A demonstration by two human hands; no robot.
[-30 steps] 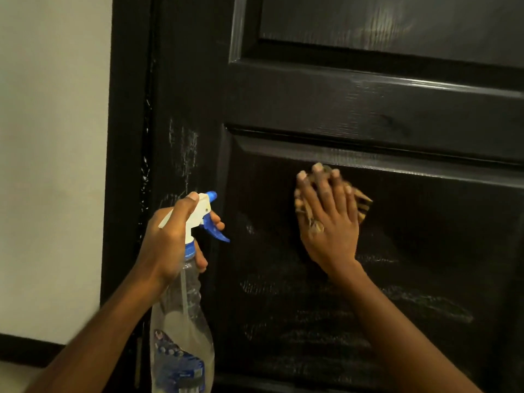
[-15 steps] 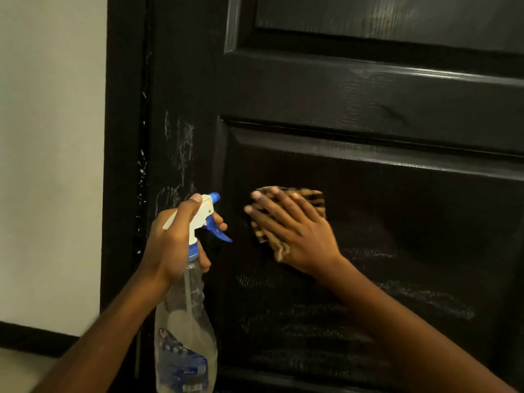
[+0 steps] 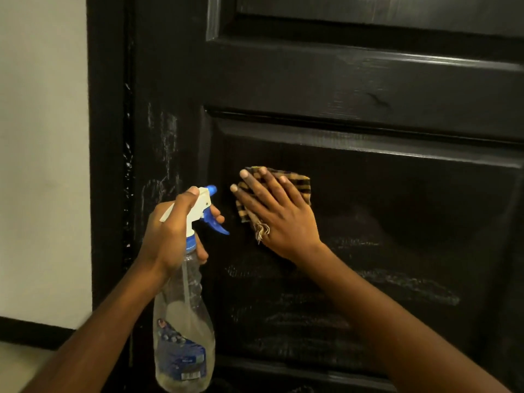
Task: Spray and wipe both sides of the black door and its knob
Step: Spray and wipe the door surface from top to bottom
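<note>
The black panelled door (image 3: 354, 89) fills most of the view, with pale wet streaks on its lower panel and left stile. My right hand (image 3: 276, 214) presses a brown and black checked cloth (image 3: 297, 184) flat against the upper left of the lower panel, fingers straight and spread. My left hand (image 3: 173, 231) grips the neck of a clear spray bottle (image 3: 183, 313) with a white and blue trigger head, its nozzle pointing at the door. The knob is out of view.
A black door frame (image 3: 106, 137) runs down the left of the door. Beyond it is a cream wall (image 3: 42, 137) with a black skirting board (image 3: 34, 333) above a pale floor.
My right hand slid the cloth from the middle of the lower panel leftward and slightly down, ending close to the bottle's nozzle. My left hand kept the bottle nearly in place.
</note>
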